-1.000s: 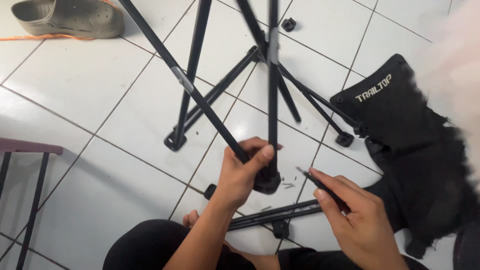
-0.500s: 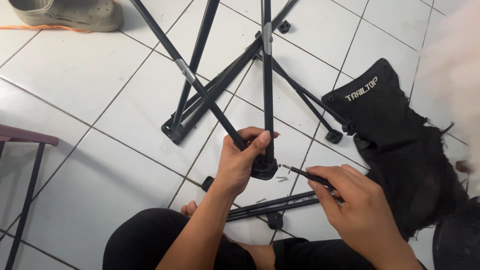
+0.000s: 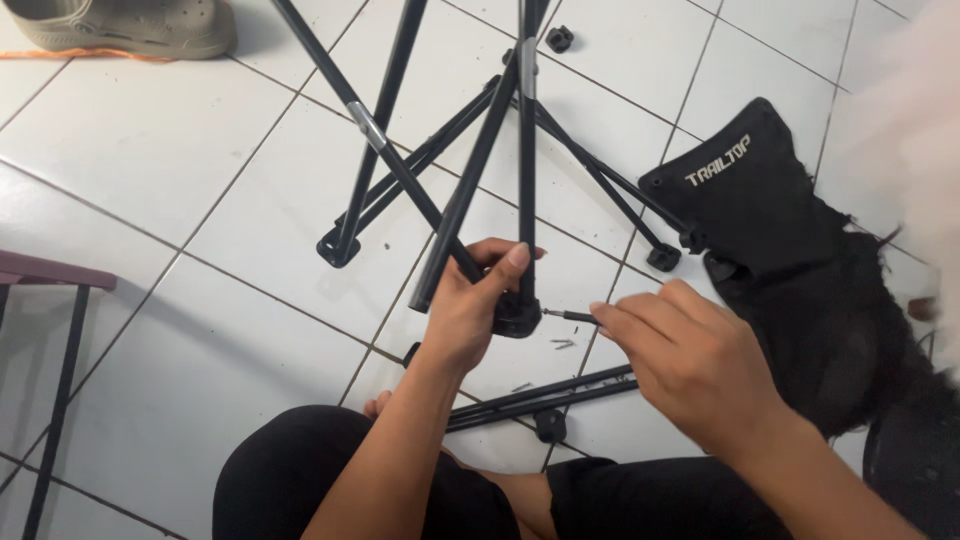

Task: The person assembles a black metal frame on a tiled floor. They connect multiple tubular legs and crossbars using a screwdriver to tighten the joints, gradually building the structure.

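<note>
We have the black plastic hub (image 3: 517, 315) of a folding chair frame (image 3: 440, 170) in hand, low in the middle of the view, just above the floor tiles (image 3: 150, 140). Our left hand (image 3: 470, 305) is wrapped around the poles where they meet the hub — fingers curled closed on the frame, thumb lying up along the upright pole (image 3: 527, 150). Our right hand (image 3: 690, 365) pinches a thin dark tool (image 3: 568, 316), fingers closed tight on its shaft; its tip points left and touches or nearly touches the side of the hub. We cannot tell what kind of tip it has.

Step in hand, as we judge it: working the tool into a small fixing on the side of the hub while the left hand steadies the joint. Next move likely calls for keeping the tip lined up with the fixing and the hub held from turning — a slip would send the tip toward the left thumb.

Outward from there: the other poles fan up and away, their capped feet (image 3: 338, 250) resting on the tiles. A folded pole section (image 3: 545, 392) lies flat on the floor just in front of our legs. A few small dark bits (image 3: 562, 343) lie on the tile under the hub. The black fabric seat (image 3: 790, 250) is heaped to the right, near the frame's feet. Far top left, a grey clog (image 3: 130, 25); at the left edge, part of a dark stool (image 3: 50, 290).
</note>
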